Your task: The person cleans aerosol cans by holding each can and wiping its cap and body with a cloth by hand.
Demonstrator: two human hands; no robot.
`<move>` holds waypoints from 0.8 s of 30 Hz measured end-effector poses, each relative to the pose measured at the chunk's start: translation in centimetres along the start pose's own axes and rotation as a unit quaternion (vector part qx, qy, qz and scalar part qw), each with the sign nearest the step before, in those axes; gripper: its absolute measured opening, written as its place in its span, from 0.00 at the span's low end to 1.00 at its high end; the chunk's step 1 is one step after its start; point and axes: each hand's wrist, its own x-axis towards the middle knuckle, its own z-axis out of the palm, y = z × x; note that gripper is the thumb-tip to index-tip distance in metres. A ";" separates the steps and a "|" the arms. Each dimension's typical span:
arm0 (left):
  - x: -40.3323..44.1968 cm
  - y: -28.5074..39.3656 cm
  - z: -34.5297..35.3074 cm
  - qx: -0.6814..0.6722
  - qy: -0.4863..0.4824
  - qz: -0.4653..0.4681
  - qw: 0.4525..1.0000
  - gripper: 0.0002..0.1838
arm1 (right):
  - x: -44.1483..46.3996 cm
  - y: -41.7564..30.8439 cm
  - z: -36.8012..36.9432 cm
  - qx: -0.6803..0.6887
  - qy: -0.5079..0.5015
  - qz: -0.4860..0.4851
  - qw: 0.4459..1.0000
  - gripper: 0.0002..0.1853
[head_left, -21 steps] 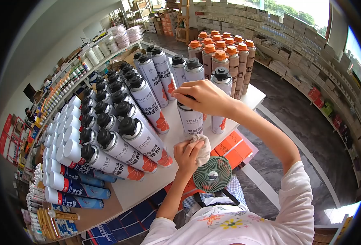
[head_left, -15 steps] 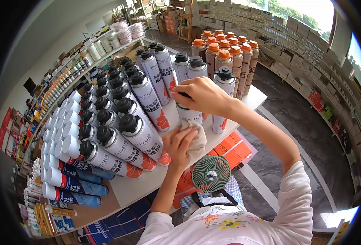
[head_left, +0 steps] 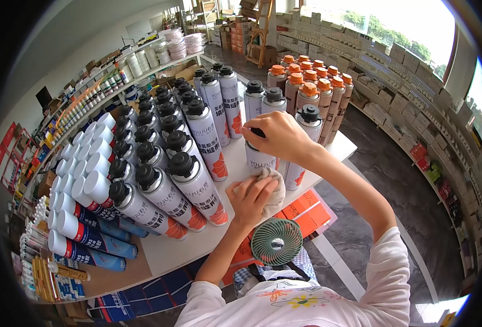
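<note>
My right hand [head_left: 278,132] is closed over the black cap of a white spray can [head_left: 260,158] that stands upright on the white table [head_left: 170,252]. Below it, my left hand [head_left: 247,197] presses a beige cloth [head_left: 273,191] against the can's lower part, which the cloth partly hides. Another white can [head_left: 295,175] with a black cap stands just right of that can. Two more black-capped cans [head_left: 254,98] are behind my right hand. Rows of similar cans [head_left: 194,182] fill the left of the table.
Brown cans with orange caps [head_left: 309,98] stand at the back right. White-capped blue cans [head_left: 96,240] are at the left front. A green fan [head_left: 277,242] is close to my body, near orange boxes [head_left: 306,210]. Shelves [head_left: 404,98] line the right wall.
The view has shifted, with the table's things sitting lower in it. My left hand and the cloth moved up the can, then back down. My right hand stays on the can's cap.
</note>
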 end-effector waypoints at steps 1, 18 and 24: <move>1.3 -0.1 -0.8 0.008 -0.009 -0.016 1.000 0.13 | 0.1 -0.4 -0.2 -0.028 -0.019 0.023 0.999 0.14; -2.1 0.1 -0.8 -0.079 -0.055 -0.169 0.981 0.17 | 0.8 1.8 -5.8 0.053 -0.267 0.057 0.960 0.30; 3.6 0.2 -1.7 -0.080 0.018 -0.131 0.988 0.18 | 0.8 0.9 -4.7 0.051 -0.195 0.086 0.976 0.27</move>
